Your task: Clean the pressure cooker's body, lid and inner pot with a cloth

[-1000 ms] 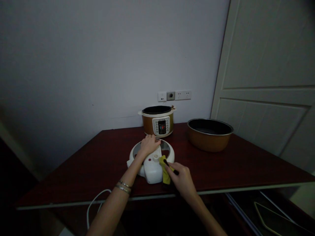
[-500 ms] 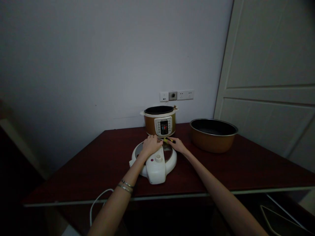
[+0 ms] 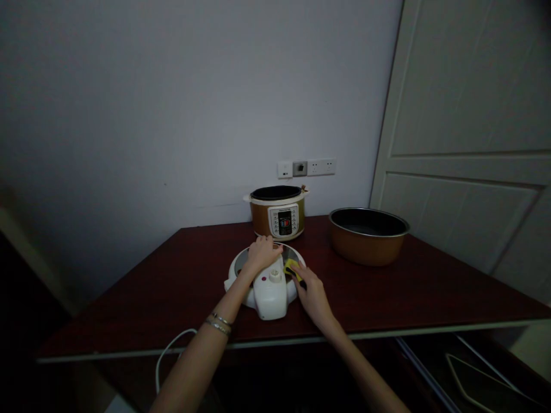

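A white pressure cooker lid (image 3: 269,292) lies on the dark red table (image 3: 172,287). My left hand (image 3: 262,254) rests curled on the lid's far rim, holding it down. My right hand (image 3: 312,292) presses a yellow cloth (image 3: 291,267) against the lid's right side, fingers closed on the cloth. Behind the lid stands the brown cooker body (image 3: 278,212) with its control panel facing me, its top uncovered.
A brown inner pot (image 3: 367,235) sits on the table at the right. A white cord (image 3: 170,353) hangs off the table's front edge. Wall sockets (image 3: 305,167) are behind the cooker. A white door (image 3: 465,132) stands at the right.
My right hand with the yellow cloth went from the lid's near right side to its far rim, then came back to the right side. My left hand stayed on the lid.
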Motion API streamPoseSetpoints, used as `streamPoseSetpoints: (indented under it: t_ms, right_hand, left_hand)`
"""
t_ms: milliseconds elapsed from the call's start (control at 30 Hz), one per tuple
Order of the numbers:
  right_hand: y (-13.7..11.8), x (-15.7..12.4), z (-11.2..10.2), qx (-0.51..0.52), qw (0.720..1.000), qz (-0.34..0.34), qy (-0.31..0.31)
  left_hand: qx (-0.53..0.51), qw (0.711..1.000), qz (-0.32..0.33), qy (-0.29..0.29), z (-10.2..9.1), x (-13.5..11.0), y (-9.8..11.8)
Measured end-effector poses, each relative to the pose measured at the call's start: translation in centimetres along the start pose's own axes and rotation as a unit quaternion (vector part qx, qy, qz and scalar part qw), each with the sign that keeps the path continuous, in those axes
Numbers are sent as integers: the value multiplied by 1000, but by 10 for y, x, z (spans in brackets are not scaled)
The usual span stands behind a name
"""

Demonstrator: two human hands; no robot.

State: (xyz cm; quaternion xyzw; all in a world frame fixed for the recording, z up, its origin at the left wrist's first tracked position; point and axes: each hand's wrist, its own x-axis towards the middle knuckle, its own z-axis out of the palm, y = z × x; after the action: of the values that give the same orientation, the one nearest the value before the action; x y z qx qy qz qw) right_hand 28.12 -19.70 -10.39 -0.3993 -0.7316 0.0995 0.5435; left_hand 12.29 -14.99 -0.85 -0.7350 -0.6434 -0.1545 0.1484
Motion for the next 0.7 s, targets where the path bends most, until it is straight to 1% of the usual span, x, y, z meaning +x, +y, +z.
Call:
streamPoseSetpoints:
  t_ms: [100, 200, 267, 367, 467, 567, 700]
  right_hand:
    - [-15, -22, 4, -13, 1000, -15, 6]
    - [-27, -38, 4, -2, 1000, -20, 7]
    - [-33, -46, 0, 20, 1000, -21, 6]
    - [-37, -49, -12, 68, 997, -18, -6]
    - [-28, -42, -31, 105, 994, 22, 15]
    - [-8, -32, -50, 105, 991, 66, 50]
    - [14, -27, -63, 99, 985, 124, 66]
  left_hand:
    - [2, 1000, 4, 2, 0, -1, 0]
    - [1, 1000, 6, 1, 0, -1, -1]
    - [3, 1000, 3, -1, 0, -1, 0]
    - [6, 1000, 1, -8, 0, 0, 0]
    - [4, 1000, 1, -11, 1, 0, -1]
    - [-12, 1000, 9, -17, 1, 1, -5]
    - [-61, 997, 10, -46, -1, 5, -13]
